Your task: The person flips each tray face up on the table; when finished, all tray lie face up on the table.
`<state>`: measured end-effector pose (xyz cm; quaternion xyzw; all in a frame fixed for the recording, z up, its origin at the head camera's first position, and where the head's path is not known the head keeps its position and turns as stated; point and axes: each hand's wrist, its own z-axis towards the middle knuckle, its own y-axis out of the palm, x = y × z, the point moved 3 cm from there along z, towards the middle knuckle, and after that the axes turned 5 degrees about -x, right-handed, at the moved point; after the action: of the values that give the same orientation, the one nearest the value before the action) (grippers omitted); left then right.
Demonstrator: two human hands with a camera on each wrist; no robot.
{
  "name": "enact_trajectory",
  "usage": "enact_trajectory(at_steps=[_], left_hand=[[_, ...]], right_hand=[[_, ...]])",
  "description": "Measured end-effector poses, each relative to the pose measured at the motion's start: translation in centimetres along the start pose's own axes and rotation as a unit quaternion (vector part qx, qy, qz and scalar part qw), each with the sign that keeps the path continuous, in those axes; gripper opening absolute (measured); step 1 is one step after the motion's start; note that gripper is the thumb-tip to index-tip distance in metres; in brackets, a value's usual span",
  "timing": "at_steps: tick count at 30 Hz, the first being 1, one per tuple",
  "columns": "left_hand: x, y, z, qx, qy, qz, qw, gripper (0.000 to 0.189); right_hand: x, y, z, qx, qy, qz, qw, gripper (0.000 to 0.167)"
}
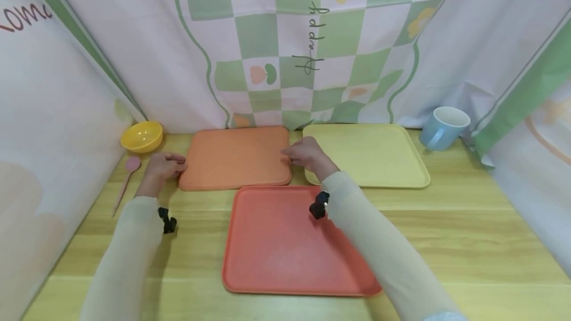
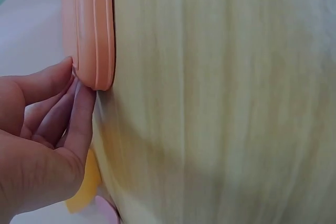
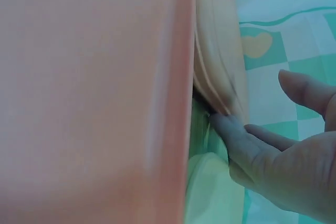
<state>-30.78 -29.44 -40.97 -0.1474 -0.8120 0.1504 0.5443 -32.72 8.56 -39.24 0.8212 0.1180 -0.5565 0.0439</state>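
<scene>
Several orange trays [image 1: 236, 157] lie stacked at the back of the table; their layered rims [image 2: 97, 30] show in the left wrist view. At the stack's left edge, my left hand [image 1: 162, 167] pinches the rim, thumb on the upper edge and fingers at the side. My right hand [image 1: 308, 153] is at the right edge, its fingertips touching the stack's side. In the right wrist view its thumb [image 3: 302, 90] stands away from the rim. A red tray [image 1: 285, 246] lies in front, partly under my right forearm. Beside the stack is a yellow tray [image 1: 366, 155].
A yellow bowl [image 1: 142, 137] and a pink spoon [image 1: 127, 180] are at the left. A blue mug [image 1: 441, 130] stands at the back right. Patterned cloth [image 1: 294, 73] hangs behind the wooden table [image 1: 468, 241] and along both sides.
</scene>
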Motion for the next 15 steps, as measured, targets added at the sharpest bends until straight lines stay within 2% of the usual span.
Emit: enact_trajectory(at_steps=[5, 9, 15], left_hand=[[0.07, -0.27, 0.07, 0.009, 0.005, 0.0, 0.9999, 0.038], [0.15, -0.25, 0.02, -0.001, 0.006, 0.016, 0.9999, 0.041], [0.33, -0.12, -0.29, -0.008, 0.006, 0.01, 0.9999, 0.044]], right_hand=[[0.02, -0.5, 0.03, 0.007, 0.001, 0.038, 0.9993, 0.007], [-0.01, -0.95, 0.21, 0.009, 0.001, 0.038, 0.9992, 0.033], [-0.84, -0.9, 0.57, -0.011, -0.014, 0.06, 0.998, 0.041]])
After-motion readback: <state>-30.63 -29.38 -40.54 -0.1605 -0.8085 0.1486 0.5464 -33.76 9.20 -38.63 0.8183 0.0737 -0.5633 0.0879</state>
